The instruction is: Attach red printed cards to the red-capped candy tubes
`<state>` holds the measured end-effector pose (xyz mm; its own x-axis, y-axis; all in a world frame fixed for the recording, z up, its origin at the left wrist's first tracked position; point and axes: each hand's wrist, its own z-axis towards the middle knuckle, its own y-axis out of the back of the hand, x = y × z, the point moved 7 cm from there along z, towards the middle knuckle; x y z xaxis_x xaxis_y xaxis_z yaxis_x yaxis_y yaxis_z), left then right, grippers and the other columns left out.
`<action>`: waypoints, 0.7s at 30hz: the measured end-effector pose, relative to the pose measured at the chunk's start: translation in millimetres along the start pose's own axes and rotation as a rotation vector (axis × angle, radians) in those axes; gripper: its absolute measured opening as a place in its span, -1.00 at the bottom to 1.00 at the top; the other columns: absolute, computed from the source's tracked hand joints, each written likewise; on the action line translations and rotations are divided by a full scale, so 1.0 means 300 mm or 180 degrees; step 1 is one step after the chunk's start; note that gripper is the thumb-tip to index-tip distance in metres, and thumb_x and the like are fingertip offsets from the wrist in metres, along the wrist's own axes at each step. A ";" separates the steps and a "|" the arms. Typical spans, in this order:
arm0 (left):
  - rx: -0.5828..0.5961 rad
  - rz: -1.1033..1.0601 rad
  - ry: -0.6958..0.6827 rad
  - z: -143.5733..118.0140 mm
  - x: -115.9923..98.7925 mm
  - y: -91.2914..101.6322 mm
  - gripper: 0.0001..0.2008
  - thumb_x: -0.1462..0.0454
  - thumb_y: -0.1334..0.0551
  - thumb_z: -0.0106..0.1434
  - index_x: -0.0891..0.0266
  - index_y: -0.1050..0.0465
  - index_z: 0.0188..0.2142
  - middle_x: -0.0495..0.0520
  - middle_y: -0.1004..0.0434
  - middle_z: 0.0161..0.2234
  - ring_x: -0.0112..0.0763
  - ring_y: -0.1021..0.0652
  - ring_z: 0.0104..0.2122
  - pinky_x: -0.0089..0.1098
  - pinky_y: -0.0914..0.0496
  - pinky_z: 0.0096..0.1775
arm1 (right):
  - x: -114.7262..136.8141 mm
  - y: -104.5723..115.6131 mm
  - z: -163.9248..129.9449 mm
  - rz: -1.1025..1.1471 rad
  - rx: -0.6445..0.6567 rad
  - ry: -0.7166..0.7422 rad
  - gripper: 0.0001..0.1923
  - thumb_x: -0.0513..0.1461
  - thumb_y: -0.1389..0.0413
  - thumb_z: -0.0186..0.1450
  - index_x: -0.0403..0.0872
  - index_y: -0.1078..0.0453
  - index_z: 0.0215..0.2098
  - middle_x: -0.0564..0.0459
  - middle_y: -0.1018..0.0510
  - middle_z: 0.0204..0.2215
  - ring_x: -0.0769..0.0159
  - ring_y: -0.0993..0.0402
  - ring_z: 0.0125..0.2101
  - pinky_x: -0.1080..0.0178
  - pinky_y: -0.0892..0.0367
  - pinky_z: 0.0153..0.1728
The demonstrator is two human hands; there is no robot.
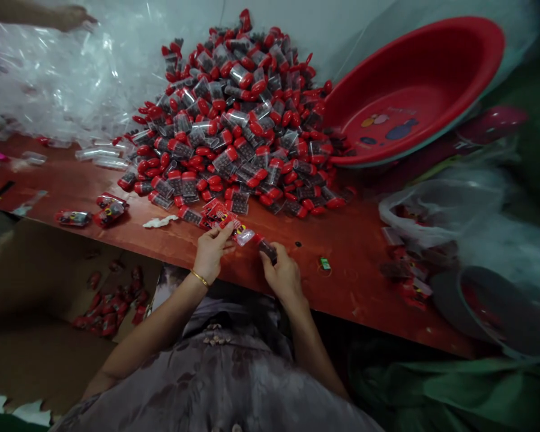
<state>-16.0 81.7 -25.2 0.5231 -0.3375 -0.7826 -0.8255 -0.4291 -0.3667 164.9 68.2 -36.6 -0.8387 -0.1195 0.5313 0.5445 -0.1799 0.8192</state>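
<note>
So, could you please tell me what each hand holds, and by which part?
Left hand: printed red wrapper, by its near edge; right hand: container, by the end opposite its red cap.

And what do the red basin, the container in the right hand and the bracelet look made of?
Red basin: probably plastic, smooth with a soft sheen. Red-capped container in the right hand: likely clear plastic, as dark contents seem to show through. Bracelet: probably polished metal, from its golden shine.
</note>
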 end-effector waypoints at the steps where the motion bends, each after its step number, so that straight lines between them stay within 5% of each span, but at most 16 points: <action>1: -0.0003 -0.0017 0.0004 -0.002 0.004 -0.002 -0.53 0.05 -0.47 -0.35 0.31 -0.42 -0.51 -0.05 -0.47 -0.59 -0.54 -0.45 -0.62 -0.48 -0.36 -0.49 | -0.011 -0.002 0.000 0.0056 0.0070 -0.0092 -0.67 -0.09 0.02 0.27 -0.09 -0.37 -0.09 0.00 -0.55 -0.50 0.21 -0.42 -0.51 0.25 -0.21 -0.48; 6: 0.0067 -0.0181 0.0052 -0.012 0.021 -0.018 -0.53 0.06 -0.47 -0.35 0.30 -0.42 -0.49 -0.04 -0.48 -0.55 -0.54 -0.47 -0.58 -0.46 -0.37 -0.42 | -0.032 -0.002 -0.002 0.1265 0.0131 -0.0523 -0.61 -0.03 0.02 0.26 -0.07 -0.38 -0.07 0.01 -0.56 -0.46 0.29 -0.41 -0.54 0.26 -0.27 -0.48; 12: 0.0086 -0.0277 0.0130 -0.012 0.033 -0.023 -0.53 0.05 -0.47 -0.34 0.29 -0.40 -0.50 -0.03 -0.49 -0.54 -0.52 -0.47 -0.57 -0.43 -0.36 -0.38 | 0.033 0.008 -0.020 0.3689 0.0333 -0.0948 -0.64 0.01 0.03 0.26 -0.09 -0.35 -0.46 0.08 -0.48 -0.55 0.46 -0.25 -0.68 0.33 -0.24 -0.61; 21: 0.0119 -0.0381 0.0039 -0.014 0.042 -0.025 -0.56 0.06 -0.46 -0.28 0.28 -0.40 -0.49 -0.05 -0.49 -0.54 -0.51 -0.50 -0.55 -0.48 -0.34 -0.42 | 0.090 -0.009 -0.072 0.3876 0.0008 -0.0852 -0.68 -0.02 0.07 0.28 -0.07 -0.35 -0.33 0.04 -0.51 -0.46 0.44 -0.26 -0.65 0.28 -0.30 -0.56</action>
<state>-2.4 77.3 -30.1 0.6207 -0.2960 -0.7260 -0.7642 -0.4354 -0.4758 140.7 44.3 -29.2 0.2365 -0.0046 0.9716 0.9676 -0.0898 -0.2359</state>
